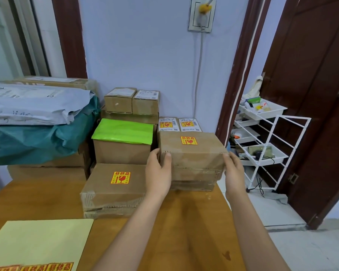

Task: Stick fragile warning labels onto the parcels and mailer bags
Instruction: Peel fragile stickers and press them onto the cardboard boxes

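A person's left hand (158, 173) and right hand (234, 172) grip opposite ends of a labelled brown parcel (192, 151), fingers curled round its edges, atop a stack at the wooden worktop's (47, 198) far right. This parcel seems done and is being stacked. Next comes peeling another label from the sticker sheet (39, 243) near the front left.

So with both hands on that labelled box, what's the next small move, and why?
Probably let go and reach for an unlabelled parcel, such as the green-topped box. The held box already carries a fragile label and sits on the stack, gripped by left hand and right hand.
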Available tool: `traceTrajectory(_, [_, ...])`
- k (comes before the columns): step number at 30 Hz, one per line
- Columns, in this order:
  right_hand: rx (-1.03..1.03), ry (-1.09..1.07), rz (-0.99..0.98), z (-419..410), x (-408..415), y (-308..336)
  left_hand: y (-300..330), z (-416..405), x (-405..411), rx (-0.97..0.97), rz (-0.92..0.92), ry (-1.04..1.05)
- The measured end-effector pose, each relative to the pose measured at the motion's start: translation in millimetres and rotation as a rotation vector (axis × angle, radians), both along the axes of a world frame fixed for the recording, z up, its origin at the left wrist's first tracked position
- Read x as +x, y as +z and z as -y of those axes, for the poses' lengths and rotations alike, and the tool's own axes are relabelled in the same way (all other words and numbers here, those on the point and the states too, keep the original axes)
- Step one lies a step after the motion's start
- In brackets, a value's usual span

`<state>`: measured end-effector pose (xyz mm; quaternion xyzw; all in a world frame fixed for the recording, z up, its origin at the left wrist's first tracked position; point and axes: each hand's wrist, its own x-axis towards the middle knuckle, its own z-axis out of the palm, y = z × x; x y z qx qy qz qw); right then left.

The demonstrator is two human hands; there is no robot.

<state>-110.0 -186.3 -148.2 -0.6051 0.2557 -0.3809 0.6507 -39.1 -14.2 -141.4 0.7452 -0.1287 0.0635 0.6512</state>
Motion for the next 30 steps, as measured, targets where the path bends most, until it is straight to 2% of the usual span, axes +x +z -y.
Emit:
traceTrajectory(3, [-0.018,-0.107,0.006,-9.7,-13.2,-1.1,-3.6,-14.4,-8.7,0.021,0.037,0.007])
traceTrajectory(6, [-0.021,-0.109,-0.027,-23.4,-26.8,-4.9,-8.3,-31.4,-15.6,0.031,0.096,0.02])
traceTrajectory(11, [-0.039,-0.028,-0.134,-52.7,-34.3,-17.1,-9.5,-67.0,-22.3,0.041,0.111,0.055])
traceTrajectory(16, [-0.073,0.158,-0.227,-92.6,-19.8,-22.7,-13.4,-108.0,-10.1,0.076,0.109,0.187])
traceTrajectory(23, [-0.147,0.337,-0.331,-150.6,9.1,-25.1,-29.1,-152.4,18.1,0.109,-0.032,0.312])
traceTrajectory(30, [-0.137,0.317,-0.406,-175.8,20.2,-31.8,-40.8,-169.3,19.0,0.064,-0.29,0.185])
